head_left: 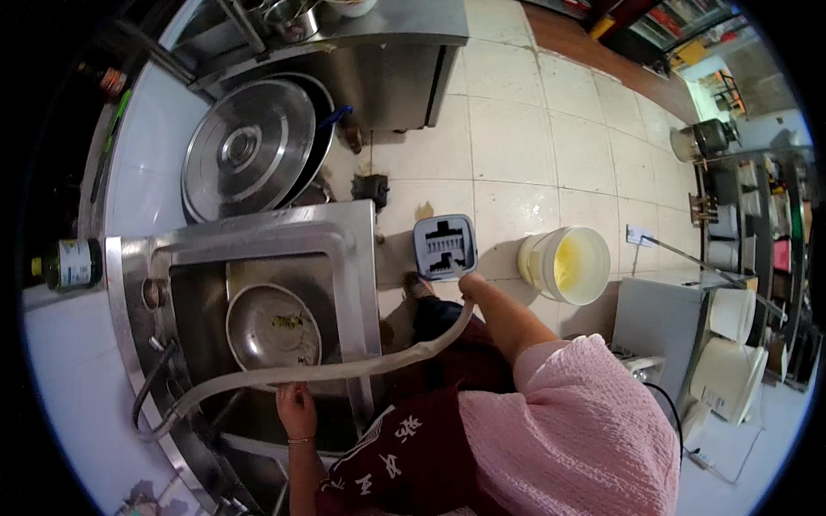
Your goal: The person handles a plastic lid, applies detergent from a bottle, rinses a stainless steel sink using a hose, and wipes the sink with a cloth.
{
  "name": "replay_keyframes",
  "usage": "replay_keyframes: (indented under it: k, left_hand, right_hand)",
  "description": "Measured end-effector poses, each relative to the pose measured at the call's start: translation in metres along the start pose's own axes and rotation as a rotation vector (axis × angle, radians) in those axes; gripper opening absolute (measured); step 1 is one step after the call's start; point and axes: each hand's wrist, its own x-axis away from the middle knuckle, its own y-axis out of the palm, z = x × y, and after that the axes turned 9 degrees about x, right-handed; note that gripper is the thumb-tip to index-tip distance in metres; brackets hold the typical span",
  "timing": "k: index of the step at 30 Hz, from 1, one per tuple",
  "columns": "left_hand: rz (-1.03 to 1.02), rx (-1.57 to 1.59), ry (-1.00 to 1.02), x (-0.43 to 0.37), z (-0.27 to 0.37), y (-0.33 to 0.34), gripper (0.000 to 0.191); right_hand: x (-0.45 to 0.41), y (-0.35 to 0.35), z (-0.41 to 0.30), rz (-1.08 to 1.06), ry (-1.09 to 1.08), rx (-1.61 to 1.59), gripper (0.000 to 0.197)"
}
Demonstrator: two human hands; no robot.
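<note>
A long beige flexible hose (335,371) runs from the sink's back left corner across the basin. My right hand (472,288) grips it near its end, which points into a square grey-blue bucket (445,248) on the floor; black shapes and pale slots show inside the bucket. My left hand (297,409) is over the stainless steel sink (361,284), its fingers at the near rim of a metal bowl (264,329), partly hidden under the hose. Green scraps (286,321) lie in the bowl. Whether those fingers grip the rim cannot be told.
A white bucket with yellow contents (568,264) stands on the tiled floor right of the square one. Beyond the sink are a big pot with a metal lid (248,151) and a steel counter (387,77). A green bottle (74,263) stands left; a grey cabinet (658,322) is at right.
</note>
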Motion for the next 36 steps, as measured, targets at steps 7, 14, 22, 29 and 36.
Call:
replay_keyframes:
  k: [7,14,22,29,36]
  left_hand:
    - [-0.055,-0.238,0.066,0.043,0.005,-0.017,0.010]
    - [0.049,-0.296,0.123,0.057,0.015,-0.014,0.016]
    - [0.070,-0.259,0.151,0.056,0.018,-0.014,0.012]
    - [0.106,-0.249,0.173,0.063,0.007,-0.010,0.008]
    - [0.111,-0.247,0.164,0.057,0.015,-0.010,0.007]
  right_hand:
    - [-0.006,0.010,0.008,-0.067,0.097,-0.182,0.015]
    - [-0.001,0.014,0.006,0.016,0.124,-0.329,0.018]
    - [-0.003,0.014,0.011,0.013,0.022,-0.065,0.017]
    - [0.015,-0.004,-0.004,-0.050,-0.108,0.124,0.021]
    - [-0.016,0.031,0.017,0.100,0.289,-0.817,0.032]
